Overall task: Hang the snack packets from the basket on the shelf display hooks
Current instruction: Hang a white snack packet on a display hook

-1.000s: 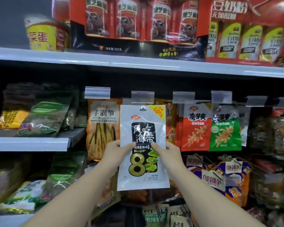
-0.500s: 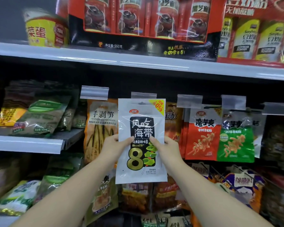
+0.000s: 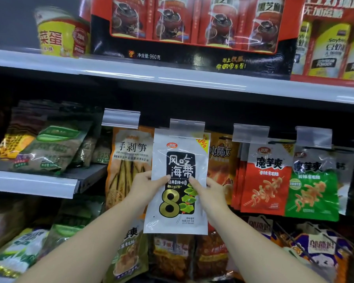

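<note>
A white snack packet with a black panel and a gold 8 is held upright in front of the hook row. My left hand pinches its left edge at mid height, thumb on the front. My right hand pinches its right edge the same way. The packet's top sits just under the clear price tag of one display hook; the hook itself and the packet's hang hole are hidden behind that tag. The basket is not in view.
Hanging beside it are a bamboo shoot packet on the left and red and green packets on the right. A grey shelf with red boxes runs above. More packets hang below and lie on a left shelf.
Both hands have raised the white packet, so its top edge now reaches the clear tag of the hook. The view has also moved closer to the shelf.
</note>
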Tool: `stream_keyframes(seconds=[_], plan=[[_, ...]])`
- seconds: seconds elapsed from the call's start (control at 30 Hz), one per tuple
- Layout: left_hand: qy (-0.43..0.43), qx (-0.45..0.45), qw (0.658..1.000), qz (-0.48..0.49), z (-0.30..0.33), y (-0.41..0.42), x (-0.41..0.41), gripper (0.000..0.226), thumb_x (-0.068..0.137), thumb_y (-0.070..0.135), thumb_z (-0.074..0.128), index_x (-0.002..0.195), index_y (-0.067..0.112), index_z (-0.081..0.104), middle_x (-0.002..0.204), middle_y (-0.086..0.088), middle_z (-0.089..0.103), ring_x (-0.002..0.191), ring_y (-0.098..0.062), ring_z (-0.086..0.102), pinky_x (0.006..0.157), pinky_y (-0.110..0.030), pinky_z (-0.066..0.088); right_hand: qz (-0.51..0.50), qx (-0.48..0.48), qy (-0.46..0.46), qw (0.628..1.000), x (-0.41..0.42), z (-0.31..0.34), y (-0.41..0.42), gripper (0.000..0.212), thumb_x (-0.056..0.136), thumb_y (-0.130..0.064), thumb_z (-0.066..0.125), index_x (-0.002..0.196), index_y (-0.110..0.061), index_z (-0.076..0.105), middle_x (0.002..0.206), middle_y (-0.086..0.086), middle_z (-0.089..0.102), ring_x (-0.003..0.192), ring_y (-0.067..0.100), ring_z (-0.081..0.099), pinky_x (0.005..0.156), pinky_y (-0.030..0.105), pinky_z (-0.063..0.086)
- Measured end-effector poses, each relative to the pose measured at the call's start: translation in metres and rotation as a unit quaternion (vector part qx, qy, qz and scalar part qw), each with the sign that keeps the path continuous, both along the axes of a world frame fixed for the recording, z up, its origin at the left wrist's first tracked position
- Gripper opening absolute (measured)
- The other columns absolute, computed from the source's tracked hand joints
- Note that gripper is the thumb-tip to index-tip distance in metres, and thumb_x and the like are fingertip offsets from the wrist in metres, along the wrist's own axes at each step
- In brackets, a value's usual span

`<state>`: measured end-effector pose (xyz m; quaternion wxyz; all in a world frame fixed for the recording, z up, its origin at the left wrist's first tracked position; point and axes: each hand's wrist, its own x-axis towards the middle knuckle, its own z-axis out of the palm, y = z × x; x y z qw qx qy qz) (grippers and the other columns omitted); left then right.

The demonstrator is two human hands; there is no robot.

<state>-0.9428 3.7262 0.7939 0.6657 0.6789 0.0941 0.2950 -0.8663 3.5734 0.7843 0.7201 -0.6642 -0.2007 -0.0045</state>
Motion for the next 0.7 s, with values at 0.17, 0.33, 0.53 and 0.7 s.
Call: stream_keyframes(seconds=[0.17, 0.33, 0.53, 0.7], plan=[[-0.001, 0.016, 1.0, 0.019, -0.003, 0.012, 0.024, 0.009, 0.083, 0.017, 0.073, 0.091, 0.015, 0.074, 0.085, -0.001, 0.076, 0.08, -0.023, 0.074, 0.063, -0.029, 0.057, -0.013, -0.016, -0.025, 0.999, 0.017, 0.001, 0.01, 0.001, 0.088, -0.028, 0.068, 0.087, -0.026, 0.068, 0.089, -0.008, 0.072, 0.084, 0.011, 0.066, 0.066, 0.025, 0.051], [0.001, 0.05, 0.998, 0.042, -0.002, 0.02, 0.044, 0.016, 0.084, 0.019, 0.073, 0.098, 0.011, 0.073, 0.086, 0.002, 0.073, 0.075, -0.013, 0.071, 0.055, -0.018, 0.051, -0.026, -0.033, -0.016, 0.999, 0.034, 0.002, 0.022, 0.016, 0.089, -0.031, 0.067, 0.099, -0.019, 0.07, 0.091, -0.009, 0.07, 0.083, 0.009, 0.064, 0.062, 0.022, 0.046], [0.001, 0.064, 0.995, 0.077, -0.011, 0.026, 0.056, 0.019, 0.083, 0.023, 0.073, 0.099, 0.013, 0.075, 0.094, -0.001, 0.073, 0.088, -0.018, 0.069, 0.077, -0.03, 0.054, -0.03, -0.039, -0.024, 0.998, 0.043, -0.005, 0.028, 0.009, 0.088, -0.029, 0.067, 0.095, -0.023, 0.067, 0.089, -0.013, 0.068, 0.085, 0.005, 0.062, 0.065, 0.021, 0.046], [0.023, 0.159, 0.977, 0.138, -0.018, 0.026, 0.049, 0.021, 0.081, 0.036, 0.074, 0.083, 0.015, 0.072, 0.075, 0.005, 0.069, 0.069, -0.01, 0.062, 0.063, -0.026, 0.05, -0.055, -0.073, -0.035, 0.995, 0.039, -0.009, 0.024, 0.013, 0.086, -0.031, 0.069, 0.095, -0.022, 0.067, 0.095, -0.006, 0.071, 0.093, 0.017, 0.066, 0.086, 0.04, 0.054]])
